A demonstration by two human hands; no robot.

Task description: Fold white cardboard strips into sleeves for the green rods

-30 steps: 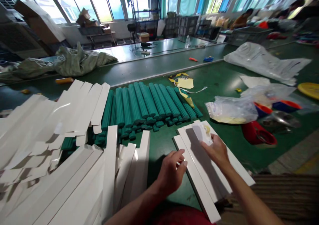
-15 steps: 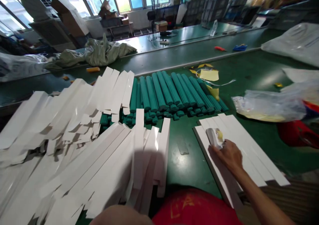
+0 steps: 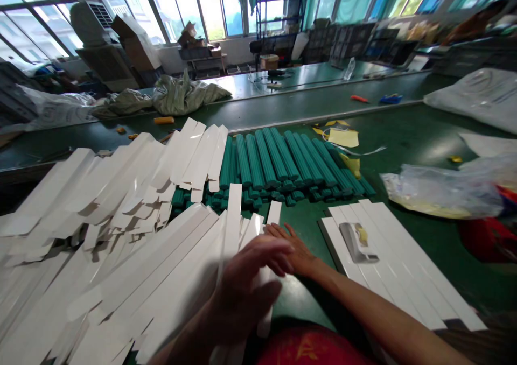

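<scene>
A big pile of long white flat cartons (image 3: 133, 246) covers the left of the green table (image 3: 404, 149). My left hand (image 3: 246, 287) hovers over the pile's right edge, fingers bent and blurred by motion. Reaching across from the right, my right hand (image 3: 293, 246) lies with fingers stretched out on the white strips at that edge. A row of green ribbed rods (image 3: 283, 166) lies behind the pile. To the right, a flat stack of white cartons (image 3: 396, 262) carries a small grey and yellow tape dispenser (image 3: 357, 241), with no hand on it.
Clear plastic bags (image 3: 440, 190) and red and blue items (image 3: 484, 230) sit at the right. Yellow paper scraps (image 3: 341, 136) lie behind the rods. A crumpled green sack (image 3: 181, 96), a bottle (image 3: 348, 69) and small tools lie on the far benches.
My right hand let go of the dispenser, left it on the flat stack and moved left to the pile's edge. My left hand came back into view over the pile.
</scene>
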